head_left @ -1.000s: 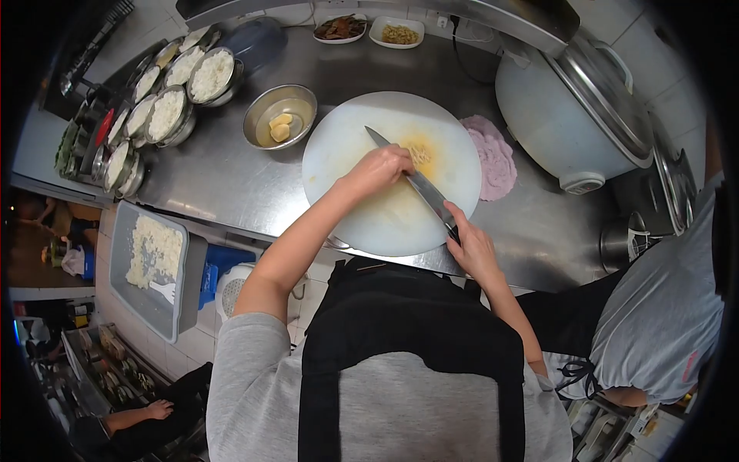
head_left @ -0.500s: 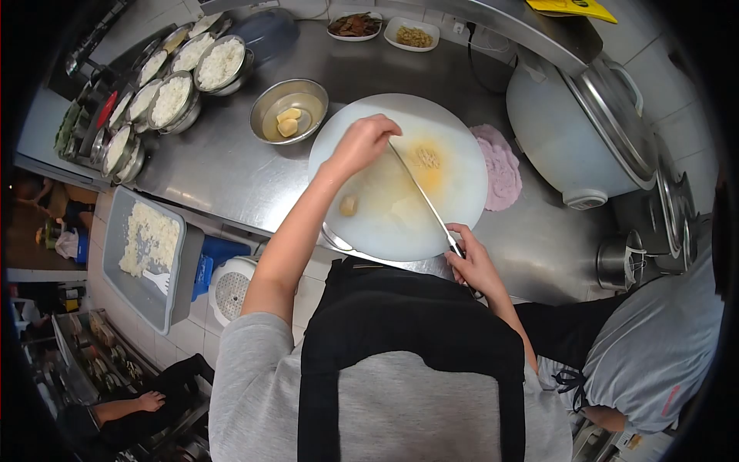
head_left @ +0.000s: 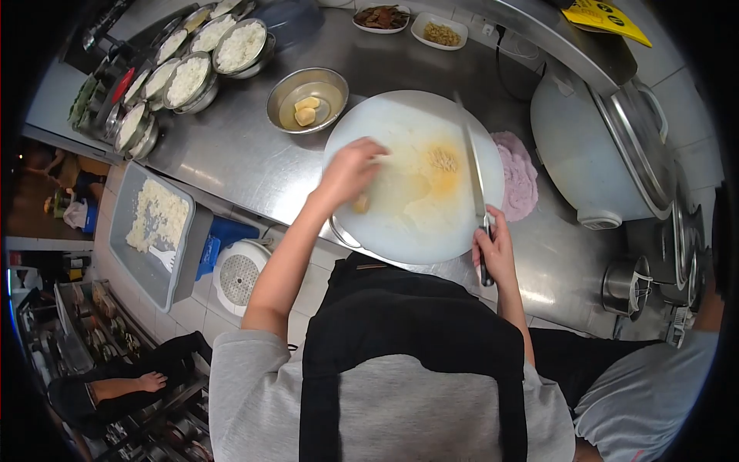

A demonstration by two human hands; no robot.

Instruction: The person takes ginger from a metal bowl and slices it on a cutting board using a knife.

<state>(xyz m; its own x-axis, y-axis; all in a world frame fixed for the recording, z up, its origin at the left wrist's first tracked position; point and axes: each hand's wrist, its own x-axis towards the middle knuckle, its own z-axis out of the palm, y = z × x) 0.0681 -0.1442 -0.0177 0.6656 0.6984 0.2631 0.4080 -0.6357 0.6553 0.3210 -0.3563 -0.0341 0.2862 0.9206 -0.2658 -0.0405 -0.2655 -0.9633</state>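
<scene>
**Knife in right hand**

My right hand (head_left: 496, 250)'s closed round the knife (head_left: 475, 165), blade over the white board (head_left: 400, 231). Left hand (head_left: 350, 173)'s blurry near 1 pale chunk (head_left: 361, 203), so can't tell if it's gripping anything.

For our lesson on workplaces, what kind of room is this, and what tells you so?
Probably a commercial kitchen: rows of rice bowls on a long steel counter, a big lidded cooker, and a knife held over a round cutting board.
</scene>
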